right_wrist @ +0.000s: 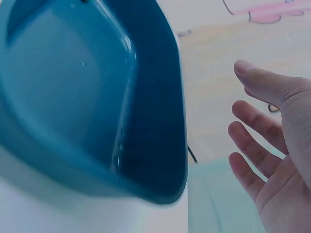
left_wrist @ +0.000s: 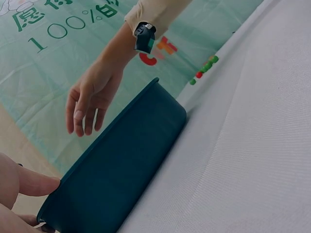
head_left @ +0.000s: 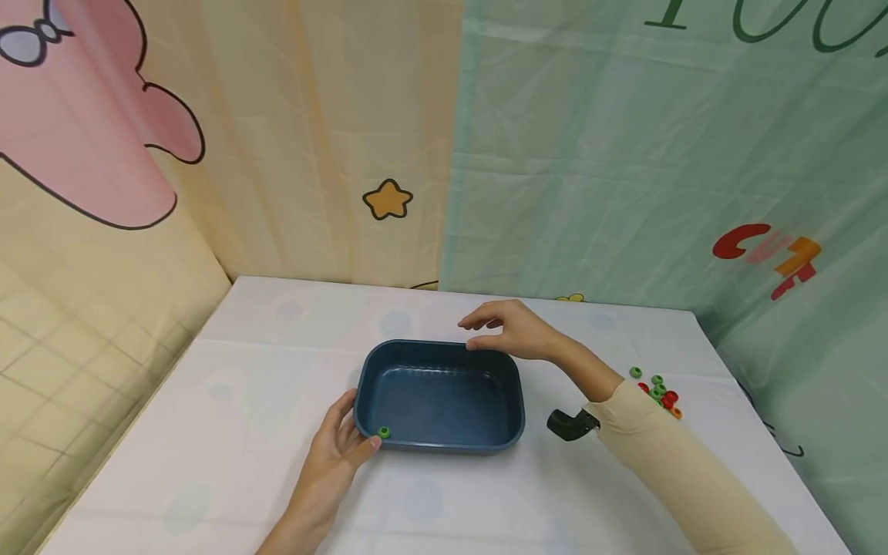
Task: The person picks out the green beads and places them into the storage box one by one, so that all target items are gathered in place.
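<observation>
A dark blue rectangular plastic basin [head_left: 444,393] stands on the white table. My left hand [head_left: 331,455] grips its near left corner, with the thumb on the rim and the fingers along the outer wall. One green bead [head_left: 385,432] lies inside that corner, close to the thumb. Over the far right part of the rim hovers my right hand [head_left: 509,330], fingers loosely bent and holding nothing. In the right wrist view, a gap separates this hand [right_wrist: 277,141] from the basin [right_wrist: 155,107].
Several small green, red and orange beads [head_left: 657,391] lie on the right side of the white table [head_left: 229,432]. A black wrist device [head_left: 572,424] juts from the right sleeve. Printed curtains [head_left: 333,154] hang behind the table.
</observation>
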Tool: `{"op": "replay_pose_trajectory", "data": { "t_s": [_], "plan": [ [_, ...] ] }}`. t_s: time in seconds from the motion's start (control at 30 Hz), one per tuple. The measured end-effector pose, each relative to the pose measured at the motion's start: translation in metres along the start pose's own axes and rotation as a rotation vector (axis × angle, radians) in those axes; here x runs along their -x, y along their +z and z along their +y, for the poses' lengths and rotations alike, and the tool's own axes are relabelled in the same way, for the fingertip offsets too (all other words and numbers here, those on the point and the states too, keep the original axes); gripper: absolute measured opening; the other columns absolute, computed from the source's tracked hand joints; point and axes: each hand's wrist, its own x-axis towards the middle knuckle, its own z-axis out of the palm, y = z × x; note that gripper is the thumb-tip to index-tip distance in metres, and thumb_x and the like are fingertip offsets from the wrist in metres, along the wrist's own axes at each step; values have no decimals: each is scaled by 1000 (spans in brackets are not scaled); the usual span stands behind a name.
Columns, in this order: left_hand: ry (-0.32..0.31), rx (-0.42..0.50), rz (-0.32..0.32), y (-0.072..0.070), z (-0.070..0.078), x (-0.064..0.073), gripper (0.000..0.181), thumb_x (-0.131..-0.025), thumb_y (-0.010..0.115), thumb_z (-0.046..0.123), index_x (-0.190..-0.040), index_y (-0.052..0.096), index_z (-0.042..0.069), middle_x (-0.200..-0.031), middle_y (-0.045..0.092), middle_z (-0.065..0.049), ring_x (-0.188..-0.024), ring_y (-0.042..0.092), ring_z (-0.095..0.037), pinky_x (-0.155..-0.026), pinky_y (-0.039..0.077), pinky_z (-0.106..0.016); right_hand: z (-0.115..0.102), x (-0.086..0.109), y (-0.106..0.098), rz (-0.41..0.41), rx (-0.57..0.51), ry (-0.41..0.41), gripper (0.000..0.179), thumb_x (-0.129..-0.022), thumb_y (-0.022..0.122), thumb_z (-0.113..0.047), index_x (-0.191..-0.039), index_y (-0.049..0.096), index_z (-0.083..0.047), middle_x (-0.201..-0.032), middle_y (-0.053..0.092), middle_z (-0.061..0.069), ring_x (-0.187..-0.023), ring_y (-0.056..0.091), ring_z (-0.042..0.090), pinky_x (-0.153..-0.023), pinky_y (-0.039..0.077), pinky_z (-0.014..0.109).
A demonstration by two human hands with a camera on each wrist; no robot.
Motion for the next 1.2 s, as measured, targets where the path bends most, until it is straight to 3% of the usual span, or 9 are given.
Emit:
{"op": "replay_pose_trajectory", "data": {
  "t_s": [0.4, 0.7, 1.2],
  "plan": [
    [-14, 1, -9, 1, 1, 0, 83, -95, 62, -12, -163, 20, 10, -169, 20, -12, -150, 31, -34, -104, 46, -23, 23, 45, -21, 77, 4, 75, 37, -92, 82, -25, -125, 74, -9, -120, 72, 0, -109, 66, 26, -100, 53, 48],
    [-22, 1, -9, 2, 2, 1, 83, -96, 62, -11, -163, 19, 10, -169, 18, -12, -150, 30, -34, -104, 46, -25, 35, 72, -34, 117, -19, 122, 36, -92, 81, -20, -124, 74, -5, -121, 72, 7, -109, 66, 34, -99, 53, 52],
    [-8, 12, -12, 2, 1, 1, 82, -96, 62, -13, -163, 20, 10, -169, 18, -12, -151, 29, -34, -104, 46, -23, 49, 117, -55, 161, 44, 246, 38, -96, 78, -23, -128, 72, -4, -123, 71, 10, -107, 66, 23, -99, 54, 51]
  ]
}}
